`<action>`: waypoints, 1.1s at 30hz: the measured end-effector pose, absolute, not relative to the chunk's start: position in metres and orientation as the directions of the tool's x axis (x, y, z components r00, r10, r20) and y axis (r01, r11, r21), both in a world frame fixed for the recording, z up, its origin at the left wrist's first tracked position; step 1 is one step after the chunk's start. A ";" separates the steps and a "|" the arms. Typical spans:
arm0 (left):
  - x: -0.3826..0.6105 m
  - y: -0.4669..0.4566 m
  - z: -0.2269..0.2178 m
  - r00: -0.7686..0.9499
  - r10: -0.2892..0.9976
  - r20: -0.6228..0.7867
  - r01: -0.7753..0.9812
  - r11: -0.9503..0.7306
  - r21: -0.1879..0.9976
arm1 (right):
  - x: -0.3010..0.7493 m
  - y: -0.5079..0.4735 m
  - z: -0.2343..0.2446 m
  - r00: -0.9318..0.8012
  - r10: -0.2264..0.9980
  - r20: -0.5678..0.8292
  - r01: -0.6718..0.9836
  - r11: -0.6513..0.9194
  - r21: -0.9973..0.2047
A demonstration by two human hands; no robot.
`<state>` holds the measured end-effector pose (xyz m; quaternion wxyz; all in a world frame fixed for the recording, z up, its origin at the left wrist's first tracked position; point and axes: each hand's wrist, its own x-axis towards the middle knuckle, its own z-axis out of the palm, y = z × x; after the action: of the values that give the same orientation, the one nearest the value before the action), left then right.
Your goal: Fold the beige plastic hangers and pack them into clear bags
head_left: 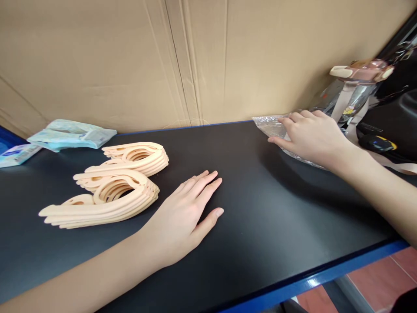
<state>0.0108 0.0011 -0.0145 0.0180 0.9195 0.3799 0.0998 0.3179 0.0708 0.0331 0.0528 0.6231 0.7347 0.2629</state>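
My left hand [185, 213] lies flat on the black tabletop [260, 208], fingers stretched out and holding nothing, just right of two stacks of peach plastic hanger-shaped pieces [110, 187]. My right hand [309, 134] rests at the far right on a clear plastic bag [270, 126], fingers curled down over its top and pressing on it. The far part of the bag is hidden under the hand.
A cardboard wall [163, 61] stands behind the table. Light blue packets [71, 134] lie at the back left. At the right are a clear bottle with a peach lid [355, 82], a black bag [397, 117] and a black scanner-like device [378, 142]. The table's blue front edge [325, 278] runs along the near side.
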 end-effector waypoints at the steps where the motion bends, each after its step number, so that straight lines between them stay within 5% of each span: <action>1: 0.010 0.001 -0.014 0.693 0.701 0.167 0.693 -0.712 0.110 | 0.322 0.071 0.035 -0.156 0.973 0.171 0.894 0.065 0.443; 4: 0.008 0.002 -0.013 0.705 0.695 0.140 0.685 -0.719 0.114 | 0.329 0.072 0.035 -0.039 0.999 0.002 0.914 0.035 0.405; 10: 0.006 0.003 -0.011 0.703 0.704 0.097 0.693 -0.709 0.129 | 0.325 0.074 0.035 -0.019 0.999 -0.031 0.905 0.030 0.425; 22: 0.007 0.004 -0.011 0.699 0.709 0.094 0.694 -0.705 0.150 | 0.327 0.073 0.033 -0.008 1.000 0.028 0.865 -0.007 0.502; 28: 0.006 0.003 -0.012 0.697 0.708 0.114 0.688 -0.705 0.172 | 0.316 0.058 0.041 -0.007 0.979 0.206 0.842 -0.105 0.529; 31: 0.006 0.002 -0.012 0.700 0.703 0.126 0.681 -0.710 0.179 | 0.307 0.047 0.042 -0.139 0.919 0.369 0.928 -0.009 0.373; 33: 0.007 0.002 -0.011 0.703 0.700 0.125 0.678 -0.713 0.177 | 0.299 0.040 0.039 -0.313 0.879 0.359 0.947 0.318 0.048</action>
<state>0.0066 0.0025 -0.0113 0.0589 0.9210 0.3740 0.0918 0.2986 0.0400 0.0388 -0.1344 0.5703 0.8005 0.1258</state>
